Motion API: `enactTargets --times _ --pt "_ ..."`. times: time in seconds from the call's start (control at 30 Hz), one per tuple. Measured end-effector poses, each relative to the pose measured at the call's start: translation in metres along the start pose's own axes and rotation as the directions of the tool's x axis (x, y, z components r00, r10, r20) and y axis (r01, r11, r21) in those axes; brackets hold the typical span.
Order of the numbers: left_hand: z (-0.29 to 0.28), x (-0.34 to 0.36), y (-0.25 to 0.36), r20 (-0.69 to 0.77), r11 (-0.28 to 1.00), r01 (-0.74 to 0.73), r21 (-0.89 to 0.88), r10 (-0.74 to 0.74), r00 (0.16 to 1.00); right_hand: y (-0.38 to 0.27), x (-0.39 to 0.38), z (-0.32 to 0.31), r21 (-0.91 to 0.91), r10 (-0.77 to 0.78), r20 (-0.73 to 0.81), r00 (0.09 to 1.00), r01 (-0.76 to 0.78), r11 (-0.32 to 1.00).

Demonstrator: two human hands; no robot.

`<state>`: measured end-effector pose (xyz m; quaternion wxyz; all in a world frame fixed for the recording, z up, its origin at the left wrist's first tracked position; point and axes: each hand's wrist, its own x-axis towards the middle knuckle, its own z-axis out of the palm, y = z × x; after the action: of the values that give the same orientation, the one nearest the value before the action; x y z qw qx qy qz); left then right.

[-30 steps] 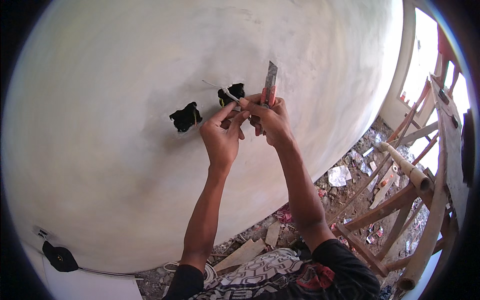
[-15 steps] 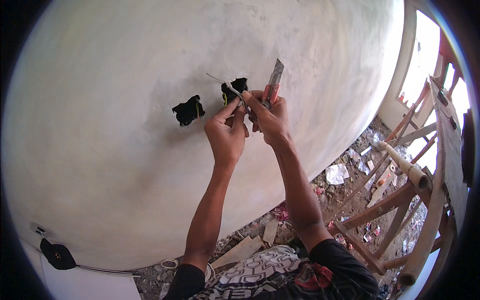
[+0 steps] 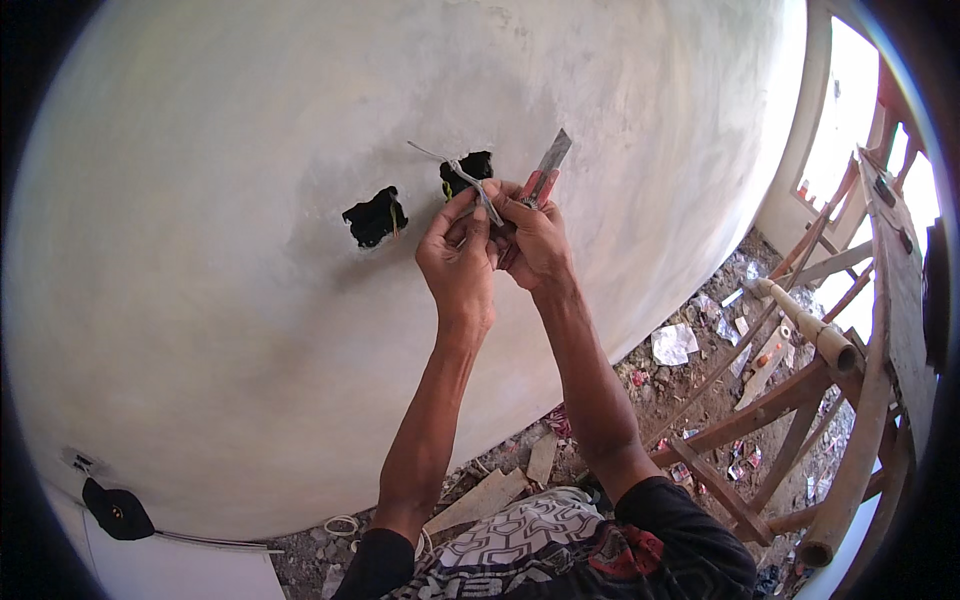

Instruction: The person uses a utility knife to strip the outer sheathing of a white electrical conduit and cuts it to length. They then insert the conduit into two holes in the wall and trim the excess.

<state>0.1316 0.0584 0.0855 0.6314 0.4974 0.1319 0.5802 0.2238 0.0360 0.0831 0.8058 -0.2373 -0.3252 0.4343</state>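
A pale electrical cable (image 3: 468, 176) comes out of the right-hand wall hole (image 3: 478, 163), and a thin strand sticks out to the upper left. My left hand (image 3: 455, 250) pinches the cable near its end between thumb and fingers. Close against it, my right hand (image 3: 537, 243) grips a red utility knife (image 3: 541, 186), its grey blade pointing up and away from the cable. The right thumb and index finger also touch the cable. Some yellow-green wire shows at the hole's left edge. The knife's lower handle is hidden in my palm.
Left of my hands is a second wall hole (image 3: 374, 218) with thin coloured wires. A black cap (image 3: 117, 508) hangs low on the plastered wall (image 3: 230, 330). Wood and bamboo scaffolding (image 3: 815, 340) stands at right, over a floor strewn with rubble and paper (image 3: 674, 344).
Both hands have shifted slightly down, and the left wrist has turned. The knife has come down a little and tilts further right. More of the cable end shows between the fingers.
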Motion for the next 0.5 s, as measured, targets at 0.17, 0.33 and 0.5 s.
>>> enactTargets --times 0.17,0.33,0.5 --pt "-0.006 -0.001 -0.004 0.039 0.997 -0.001 0.082 -0.002 0.999 0.005 -0.006 0.001 -0.086 -0.08 -0.105 0.991 0.071 0.994" --pt "-0.011 0.0 0.0 0.073 0.964 -0.037 0.264 0.018 0.997 0.001 -0.019 -0.006 -0.498 -0.234 -0.155 0.96 0.129 0.857" --pt "-0.007 0.002 -0.004 0.041 0.906 -0.128 0.404 0.121 0.992 -0.006 -0.027 0.001 -0.659 -0.276 -0.08 0.958 0.157 0.735"
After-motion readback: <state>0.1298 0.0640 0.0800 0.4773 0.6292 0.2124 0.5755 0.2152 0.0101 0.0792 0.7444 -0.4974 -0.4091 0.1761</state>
